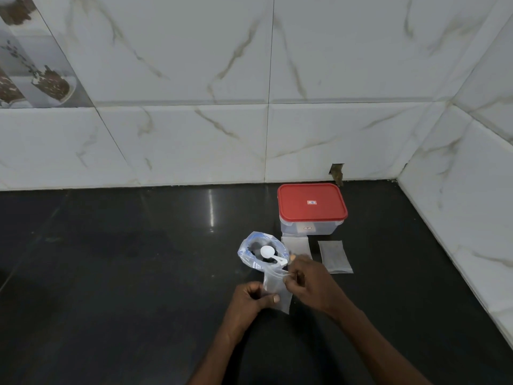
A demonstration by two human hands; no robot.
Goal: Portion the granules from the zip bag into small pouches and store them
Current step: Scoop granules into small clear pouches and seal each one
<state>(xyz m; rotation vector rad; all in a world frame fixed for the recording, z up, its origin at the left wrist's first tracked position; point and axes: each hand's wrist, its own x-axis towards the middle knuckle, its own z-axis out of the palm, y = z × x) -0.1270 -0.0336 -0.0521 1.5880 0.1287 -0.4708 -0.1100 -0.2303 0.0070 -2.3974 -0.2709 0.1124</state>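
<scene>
Pouch (296,246) behind zip bag (259,252) partly hidden; box (311,218) label unreadable, contents prob. unclear; forearms cut off.

A dark polished counter (125,273) carried everything. Just beyond the fingers (288,276) stood an open zip bag (249,252), with two flat pouches (334,257) lying beside it. Farther past them sat a red-lidded container (312,209).

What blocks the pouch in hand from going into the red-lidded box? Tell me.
The red lid is shut on the storage box. Both hands, left hand and right hand, hold the small pouch; nothing else intervenes.
</scene>
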